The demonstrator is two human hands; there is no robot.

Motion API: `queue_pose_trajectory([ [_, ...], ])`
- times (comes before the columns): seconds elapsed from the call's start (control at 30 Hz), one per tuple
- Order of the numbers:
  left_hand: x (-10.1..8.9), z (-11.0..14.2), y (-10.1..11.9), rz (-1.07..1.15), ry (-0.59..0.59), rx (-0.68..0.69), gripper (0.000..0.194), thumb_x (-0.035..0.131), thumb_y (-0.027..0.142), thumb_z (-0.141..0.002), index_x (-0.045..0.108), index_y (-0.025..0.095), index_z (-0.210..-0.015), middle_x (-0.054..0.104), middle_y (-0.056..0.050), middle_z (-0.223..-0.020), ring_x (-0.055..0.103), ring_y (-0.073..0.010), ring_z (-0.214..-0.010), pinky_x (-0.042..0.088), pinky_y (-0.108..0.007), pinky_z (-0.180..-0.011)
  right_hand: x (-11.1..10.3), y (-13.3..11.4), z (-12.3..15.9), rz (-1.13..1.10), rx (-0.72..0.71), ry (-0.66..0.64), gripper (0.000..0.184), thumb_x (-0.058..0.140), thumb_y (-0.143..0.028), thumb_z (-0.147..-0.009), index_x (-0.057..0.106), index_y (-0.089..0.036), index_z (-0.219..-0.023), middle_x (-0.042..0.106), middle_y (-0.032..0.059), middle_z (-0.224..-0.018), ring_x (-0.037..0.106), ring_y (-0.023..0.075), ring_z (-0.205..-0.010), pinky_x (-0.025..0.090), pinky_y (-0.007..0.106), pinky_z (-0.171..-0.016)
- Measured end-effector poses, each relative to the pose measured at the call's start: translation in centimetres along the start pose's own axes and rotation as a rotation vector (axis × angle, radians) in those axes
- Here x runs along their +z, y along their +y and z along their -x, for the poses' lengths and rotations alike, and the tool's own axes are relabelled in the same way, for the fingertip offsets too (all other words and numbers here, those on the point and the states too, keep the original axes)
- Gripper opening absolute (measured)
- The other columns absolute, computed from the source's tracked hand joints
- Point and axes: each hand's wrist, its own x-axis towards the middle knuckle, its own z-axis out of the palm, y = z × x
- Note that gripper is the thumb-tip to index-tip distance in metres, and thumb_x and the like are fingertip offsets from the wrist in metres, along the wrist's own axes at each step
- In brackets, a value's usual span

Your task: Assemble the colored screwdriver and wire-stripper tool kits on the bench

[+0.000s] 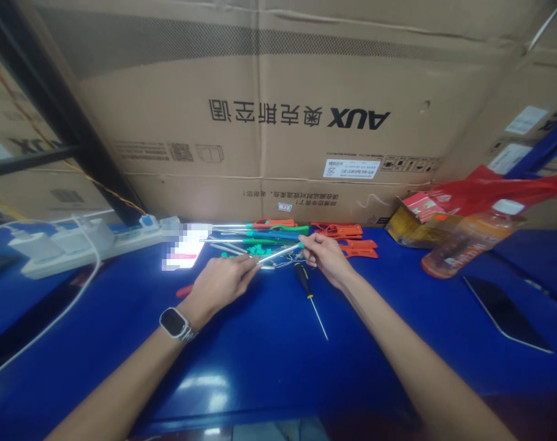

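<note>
Between my hands runs a thin silvery metal tube (280, 252), slanting up to the right. My left hand (225, 278), with a watch on its wrist, is closed on the tube's lower left end. The fingers of my right hand (326, 254) pinch its upper right end, where a small green piece (302, 244) shows. Just below lies a black and yellow screwdriver (304, 282), its shaft pointing toward me. Behind the tube are several green parts (258, 250), more metal rods, and blue, green and orange handles (278, 233). A red handle (184, 291) sticks out beside my left wrist.
Orange plastic parts (337, 230) lie at the back. On the left stand a power strip (53, 260) with plugs and a lit screen (189, 246). To the right are a drink bottle (471, 239), a yellow box (404, 226) and a dark phone (505, 312). A large carton (260, 153) rises behind.
</note>
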Motion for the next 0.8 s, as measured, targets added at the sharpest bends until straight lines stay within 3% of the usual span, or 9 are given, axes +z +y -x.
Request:
queue_pose_trajectory([
  [0.23,0.0,-0.1,0.6,0.008,-0.026,-0.044,0.037,0.038,0.037,-0.103,0.07,0.023,-0.113,0.076,-0.007,-0.101,0.072,-0.0229,-0.082,0.048,-0.029,-0.062,1.0,0.5,0.0,-0.116,-0.131,0.079,0.041,0.09,-0.042,-0.057,0.058,-0.02,-0.07,0.051,-0.0068,-0.055,0.039,0.0068,-0.05,0.03,0.021,-0.046],
  [0.37,0.0,-0.1,0.7,0.037,-0.017,-0.056,0.038,0.038,0.038,-0.103,0.071,0.023,-0.112,0.076,-0.007,-0.097,0.072,-0.0215,-0.081,0.048,-0.028,-0.063,1.1,0.5,0.2,-0.098,-0.095,0.067,0.042,0.089,-0.044,-0.058,0.056,-0.02,-0.068,0.053,-0.0055,-0.055,0.039,0.0072,-0.048,0.029,0.021,-0.044],
  [0.57,0.1,-0.1,0.5,0.084,0.01,-0.046,0.039,0.038,0.04,-0.102,0.072,0.024,-0.111,0.076,-0.006,-0.092,0.071,-0.0203,-0.08,0.049,-0.027,-0.065,0.3,0.3,0.1,0.199,-0.165,0.086,0.049,0.078,-0.061,-0.068,0.049,-0.021,-0.064,0.05,-0.0054,-0.049,0.036,0.0082,-0.044,0.024,0.024,-0.043],
  [0.7,-0.2,-0.2,-0.7,0.128,0.051,-0.004,0.038,0.041,0.04,-0.101,0.074,0.023,-0.108,0.076,-0.007,-0.089,0.072,-0.02,-0.079,0.051,-0.027,-0.068,-0.7,-0.3,-0.2,0.53,-0.256,0.117,0.06,0.053,-0.073,-0.083,0.045,-0.02,-0.055,0.04,-0.0039,-0.051,0.035,0.0101,-0.05,0.025,0.026,-0.049],
  [0.8,-0.4,-0.3,-1.2,0.13,0.048,0.048,0.037,0.043,0.041,-0.101,0.074,0.023,-0.108,0.077,-0.007,-0.091,0.072,-0.0202,-0.078,0.051,-0.028,-0.068,-0.9,-0.4,-0.3,0.552,-0.242,0.099,0.064,0.046,-0.078,-0.083,0.036,-0.022,-0.054,0.033,-0.0043,-0.051,0.03,0.0106,-0.05,0.022,0.026,-0.049],
])
